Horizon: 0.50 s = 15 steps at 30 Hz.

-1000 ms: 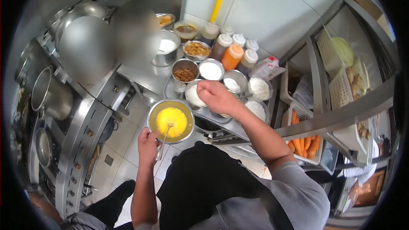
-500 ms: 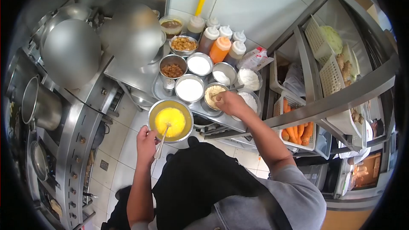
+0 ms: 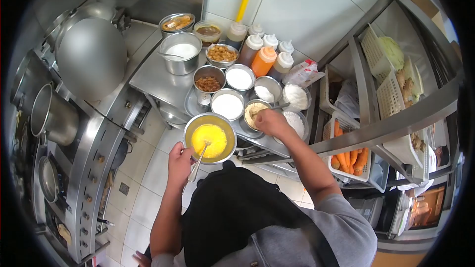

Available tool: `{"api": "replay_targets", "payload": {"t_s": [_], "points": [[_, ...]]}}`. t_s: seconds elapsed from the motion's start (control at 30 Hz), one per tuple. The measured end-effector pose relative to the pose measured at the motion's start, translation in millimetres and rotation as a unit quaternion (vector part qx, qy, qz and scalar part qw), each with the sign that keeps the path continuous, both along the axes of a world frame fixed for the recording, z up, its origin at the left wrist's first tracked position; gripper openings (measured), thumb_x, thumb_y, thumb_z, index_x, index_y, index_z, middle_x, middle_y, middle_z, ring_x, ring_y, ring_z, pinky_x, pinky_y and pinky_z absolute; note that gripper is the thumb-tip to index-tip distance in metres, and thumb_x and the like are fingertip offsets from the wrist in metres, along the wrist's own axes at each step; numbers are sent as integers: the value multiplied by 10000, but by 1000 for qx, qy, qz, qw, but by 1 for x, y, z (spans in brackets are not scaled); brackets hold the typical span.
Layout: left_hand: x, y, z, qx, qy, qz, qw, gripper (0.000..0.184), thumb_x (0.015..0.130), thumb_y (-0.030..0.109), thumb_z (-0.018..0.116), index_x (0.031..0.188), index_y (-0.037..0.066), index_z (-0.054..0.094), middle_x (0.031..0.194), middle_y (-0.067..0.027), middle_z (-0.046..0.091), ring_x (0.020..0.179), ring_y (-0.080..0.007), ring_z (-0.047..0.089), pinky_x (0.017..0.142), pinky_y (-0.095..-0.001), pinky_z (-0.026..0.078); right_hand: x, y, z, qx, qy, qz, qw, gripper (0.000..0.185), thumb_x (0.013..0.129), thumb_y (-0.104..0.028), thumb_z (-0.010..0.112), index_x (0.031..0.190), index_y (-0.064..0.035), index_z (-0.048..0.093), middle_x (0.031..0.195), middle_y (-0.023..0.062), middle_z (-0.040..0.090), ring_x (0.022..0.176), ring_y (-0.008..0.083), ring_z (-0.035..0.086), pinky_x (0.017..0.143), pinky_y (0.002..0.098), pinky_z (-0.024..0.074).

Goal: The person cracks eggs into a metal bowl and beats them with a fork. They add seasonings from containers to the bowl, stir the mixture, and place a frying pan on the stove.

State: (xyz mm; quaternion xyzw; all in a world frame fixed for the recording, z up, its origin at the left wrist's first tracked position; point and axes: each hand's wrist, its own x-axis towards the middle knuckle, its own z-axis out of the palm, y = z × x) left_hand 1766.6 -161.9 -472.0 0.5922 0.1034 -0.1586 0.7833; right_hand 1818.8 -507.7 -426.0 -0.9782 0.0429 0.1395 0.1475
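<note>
My left hand [image 3: 181,160] grips the rim of a metal bowl [image 3: 232,140] of yellow beaten egg [image 3: 210,139], with a metal utensil [image 3: 196,166] leaning in it. My right hand [image 3: 269,122] is at a small metal container of pale tan powder [image 3: 252,110], its fingers closed at the container's edge; what they hold, if anything, is hidden. Beside that container are pots of white powder [image 3: 227,106] and a pot of brown bits [image 3: 208,83]. A spoon handle [image 3: 282,106] lies across the rims to the right of the tan powder.
Squeeze bottles [image 3: 263,61] stand by the wall, with a large metal pot of white contents [image 3: 181,52] to their left. Rack shelves on the right hold baskets of carrots [image 3: 352,161] and cabbage [image 3: 392,53]. A stove [image 3: 94,168] with pans runs along the left.
My right hand, first raised as a fist over a white pot, has come down to the tan powder container. The bowl stays in my left hand. The view has shifted.
</note>
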Motion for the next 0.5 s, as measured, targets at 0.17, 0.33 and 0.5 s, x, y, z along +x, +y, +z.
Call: {"api": "replay_targets", "payload": {"t_s": [0.17, 0.33, 0.5], "points": [[3, -12, 3, -15, 1, 8, 1000, 138, 954, 81, 593, 850, 41, 511, 846, -48, 573, 745, -101, 587, 703, -309, 578, 1, -3, -10, 11, 8, 5, 1000, 186, 827, -264, 655, 838, -89, 720, 860, 158, 724, 836, 336, 708, 740, 440, 544], [4, -12, 7, -27, 3, 3, 1000, 130, 951, 70, 590, 856, 40, 507, 837, -48, 562, 755, -104, 593, 723, -319, 582, 1, 0, 5, 24, -27, -8, 999, 191, 830, -241, 645, 868, -73, 729, 892, 183, 725, 854, 354, 708, 769, 438, 549], [3, -16, 4, -21, 7, 6, 1000, 126, 951, 81, 593, 860, 40, 517, 818, -44, 570, 748, -115, 611, 730, -316, 580, -4, 42, 73, 200, -36, 51, 978, 225, 883, -232, 630, 926, -26, 711, 934, 201, 722, 905, 356, 701, 823, 426, 536]]}}
